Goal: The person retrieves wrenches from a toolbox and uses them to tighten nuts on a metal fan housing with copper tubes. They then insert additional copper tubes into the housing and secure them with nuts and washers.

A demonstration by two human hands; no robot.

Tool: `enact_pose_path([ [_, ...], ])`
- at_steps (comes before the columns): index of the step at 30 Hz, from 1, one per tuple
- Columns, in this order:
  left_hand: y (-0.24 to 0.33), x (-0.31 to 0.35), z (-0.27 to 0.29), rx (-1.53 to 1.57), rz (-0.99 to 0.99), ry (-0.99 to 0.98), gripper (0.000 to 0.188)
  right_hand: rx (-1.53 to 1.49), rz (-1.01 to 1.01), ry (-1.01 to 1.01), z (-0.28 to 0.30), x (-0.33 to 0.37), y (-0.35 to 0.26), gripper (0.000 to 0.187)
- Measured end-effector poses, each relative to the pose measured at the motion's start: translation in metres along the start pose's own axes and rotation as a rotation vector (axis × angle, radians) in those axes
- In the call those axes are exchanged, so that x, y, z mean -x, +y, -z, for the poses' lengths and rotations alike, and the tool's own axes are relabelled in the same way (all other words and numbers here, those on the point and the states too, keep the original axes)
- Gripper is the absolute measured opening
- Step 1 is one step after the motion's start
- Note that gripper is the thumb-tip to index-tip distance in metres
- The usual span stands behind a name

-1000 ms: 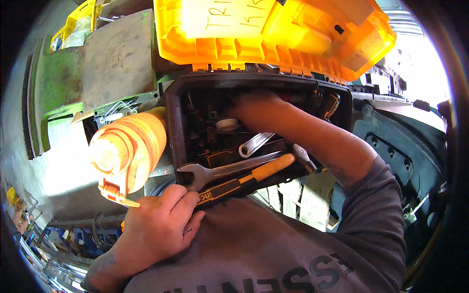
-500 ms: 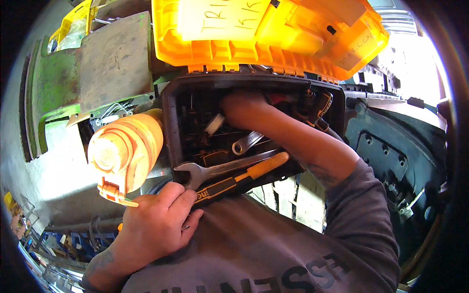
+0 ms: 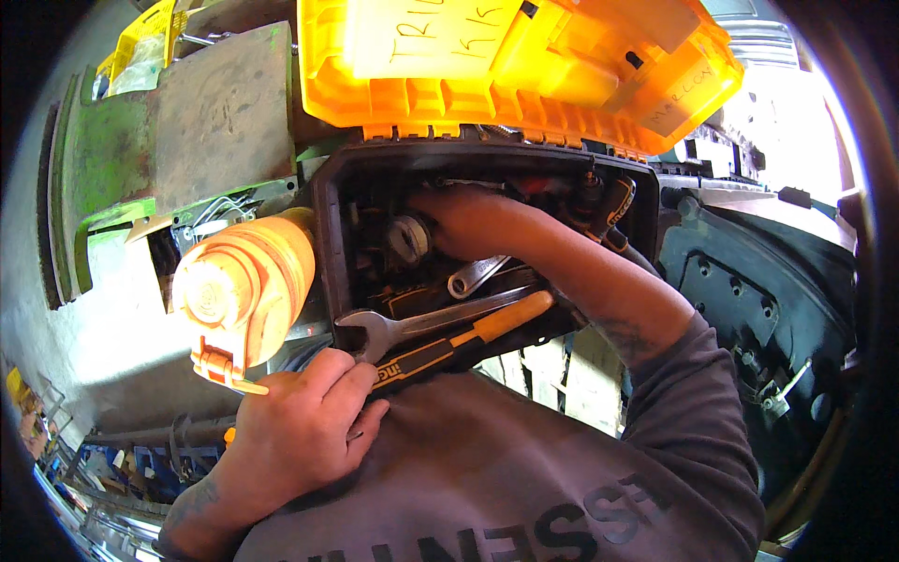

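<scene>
My right hand (image 3: 468, 223) reaches deep into a black toolbox (image 3: 324, 244); its fingers are hidden in shadow. Beside them lies a pale round roll (image 3: 409, 241), its face showing. Nearer me is a ring-ended wrench (image 3: 476, 277). A large open-end wrench (image 3: 440, 321) lies across the box's near side, alongside a tool with a black-and-yellow handle (image 3: 468, 339). My left hand (image 3: 314, 417) is closed at the left end of that handle, fingertips just below the wrench jaw. What the handle ends in is covered by the hand.
The toolbox's yellow lid (image 3: 421, 103) stands raised at the back. An orange bottle (image 3: 267, 281) stands against the box's left side. Green metal plates (image 3: 220, 117) lie at the far left, and a dark bluish machine casing (image 3: 740, 290) is on the right.
My right hand has shifted slightly left and nearer inside the toolbox. The pale roll has turned from edge-on to face-up. My left hand keeps its place.
</scene>
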State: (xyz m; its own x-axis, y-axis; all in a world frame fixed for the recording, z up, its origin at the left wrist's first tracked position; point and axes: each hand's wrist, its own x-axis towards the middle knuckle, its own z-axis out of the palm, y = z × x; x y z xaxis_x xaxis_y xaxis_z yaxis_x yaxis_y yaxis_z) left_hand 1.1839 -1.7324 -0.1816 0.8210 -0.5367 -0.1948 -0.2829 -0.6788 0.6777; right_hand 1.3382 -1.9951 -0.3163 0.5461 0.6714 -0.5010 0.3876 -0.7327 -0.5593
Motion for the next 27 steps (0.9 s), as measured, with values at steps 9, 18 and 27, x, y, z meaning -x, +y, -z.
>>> enact_pose_path([
  [9, -0.002, 0.001, -0.002, 0.028, 0.009, 0.007, 0.027, -0.036, -0.166, -0.032, 0.001, 0.010, -0.027, 0.036],
  [18, 0.002, -0.001, -0.002, -0.005, 0.008, 0.006, 0.029, 0.190, -0.194, 0.050, -0.026, -0.019, -0.020, 0.037],
  [27, 0.006, 0.003, 0.002, -0.004, 0.005, 0.007, 0.027, 0.180, -0.348, -0.027, -0.017, -0.032, -0.036, 0.037],
])
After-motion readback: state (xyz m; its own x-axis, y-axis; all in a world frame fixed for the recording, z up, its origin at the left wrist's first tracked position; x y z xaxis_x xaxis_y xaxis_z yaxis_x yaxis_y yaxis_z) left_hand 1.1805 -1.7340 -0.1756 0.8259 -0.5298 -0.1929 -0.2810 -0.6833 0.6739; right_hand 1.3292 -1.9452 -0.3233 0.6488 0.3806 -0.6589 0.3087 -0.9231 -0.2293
